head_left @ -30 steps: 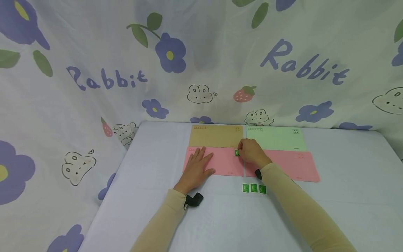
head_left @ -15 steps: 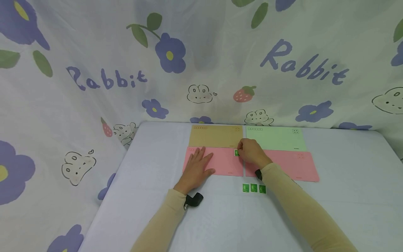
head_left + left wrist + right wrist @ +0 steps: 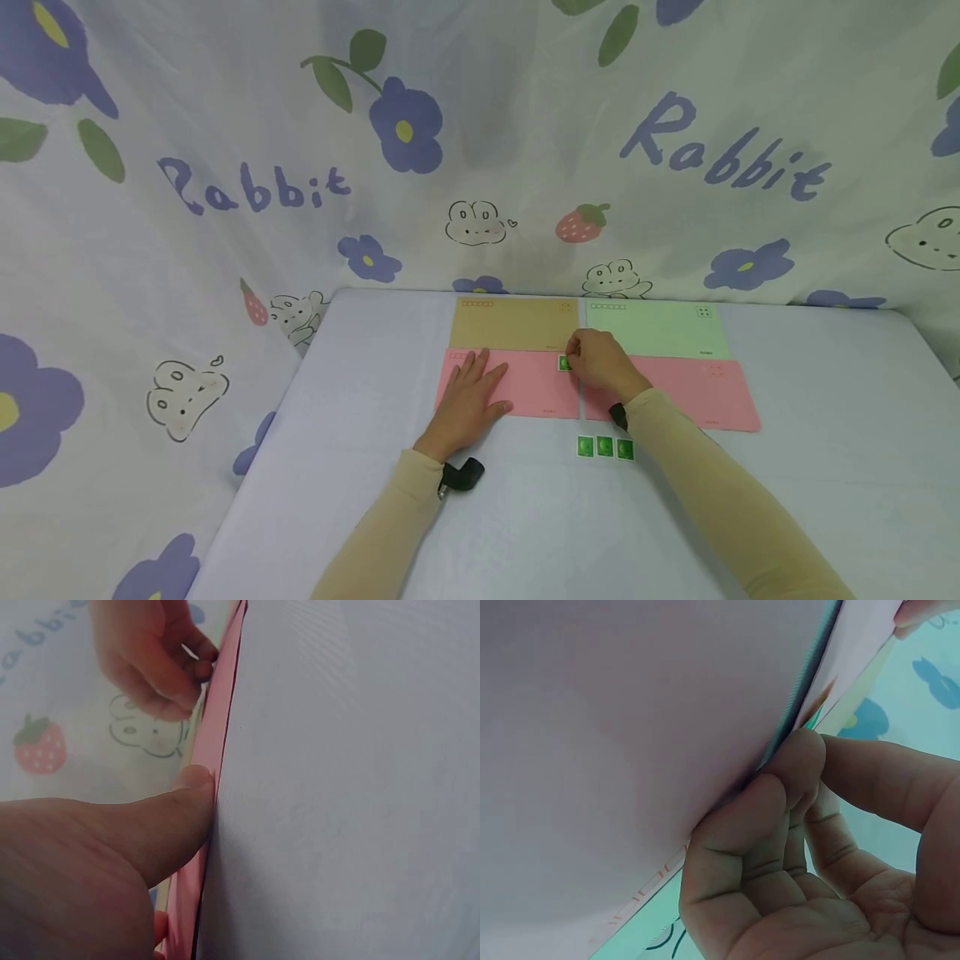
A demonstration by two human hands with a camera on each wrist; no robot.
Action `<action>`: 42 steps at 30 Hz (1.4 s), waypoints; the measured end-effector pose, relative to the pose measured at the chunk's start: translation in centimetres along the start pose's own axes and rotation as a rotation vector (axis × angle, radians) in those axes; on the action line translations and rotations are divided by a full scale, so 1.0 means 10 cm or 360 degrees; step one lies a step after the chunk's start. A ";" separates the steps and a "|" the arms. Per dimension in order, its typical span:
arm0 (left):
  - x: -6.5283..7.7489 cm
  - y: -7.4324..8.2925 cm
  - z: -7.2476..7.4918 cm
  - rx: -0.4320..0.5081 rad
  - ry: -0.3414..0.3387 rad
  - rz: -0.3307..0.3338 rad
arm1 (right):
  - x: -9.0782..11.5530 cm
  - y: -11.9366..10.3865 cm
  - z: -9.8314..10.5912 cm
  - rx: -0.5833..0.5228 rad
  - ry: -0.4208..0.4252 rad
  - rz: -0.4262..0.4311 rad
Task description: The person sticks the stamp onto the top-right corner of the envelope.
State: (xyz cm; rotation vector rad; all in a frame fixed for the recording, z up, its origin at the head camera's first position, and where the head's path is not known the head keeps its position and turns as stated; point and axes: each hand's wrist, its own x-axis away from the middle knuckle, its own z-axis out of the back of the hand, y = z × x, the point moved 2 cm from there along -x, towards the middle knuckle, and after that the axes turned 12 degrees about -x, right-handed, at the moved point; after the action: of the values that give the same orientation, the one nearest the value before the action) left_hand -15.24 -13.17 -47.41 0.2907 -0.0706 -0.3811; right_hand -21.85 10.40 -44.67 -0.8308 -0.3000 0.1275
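My left hand (image 3: 467, 404) lies on the left pink envelope (image 3: 536, 392) with its fingers spread; in the left wrist view its thumb (image 3: 180, 817) rests along the envelope's near edge. At that envelope's upper right corner, my right hand (image 3: 603, 362) pinches a green stamp (image 3: 564, 363) with curled fingers. The right wrist view shows only a sliver of the stamp (image 3: 814, 716) past the fingertips; the rest is hidden. Three more green stamps (image 3: 605, 447) lie in a row on the table below the envelopes.
Behind the pink one lies a brown envelope (image 3: 517, 325), with a light green envelope (image 3: 652, 329) to its right. A second pink envelope (image 3: 693, 400) is partly under the right hand and wrist. A patterned curtain (image 3: 480, 150) hangs along the table's back edge.
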 end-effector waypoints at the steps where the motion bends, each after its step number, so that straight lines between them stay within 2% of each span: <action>1: 0.00 0.00 0.00 0.0000 0.0002 0.0000 | 0.00 0.00 0.00 -0.0001 0.0000 0.0007; 18: 0.00 0.03 0.04 0.0020 0.0001 0.0013 | 0.11 -0.02 0.12 -0.0044 0.0073 0.0049; 25: 0.00 0.02 0.02 0.0018 0.0000 0.0019 | 0.18 -0.04 0.17 -0.0051 0.0088 0.0118; 35: -0.01 0.01 0.02 0.0000 -0.0007 0.0019 | 0.36 -0.07 0.25 -0.0077 0.0163 0.0310; 42: 0.00 0.01 0.02 0.0011 -0.0011 0.0030 | 0.52 -0.05 0.33 -0.0088 0.0228 0.0302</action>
State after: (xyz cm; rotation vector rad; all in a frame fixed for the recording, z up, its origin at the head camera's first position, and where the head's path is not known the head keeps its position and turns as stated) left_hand -15.21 -13.11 -47.13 0.2953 -0.0812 -0.3633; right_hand -17.94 13.64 -41.10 -0.9175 -0.0897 0.2367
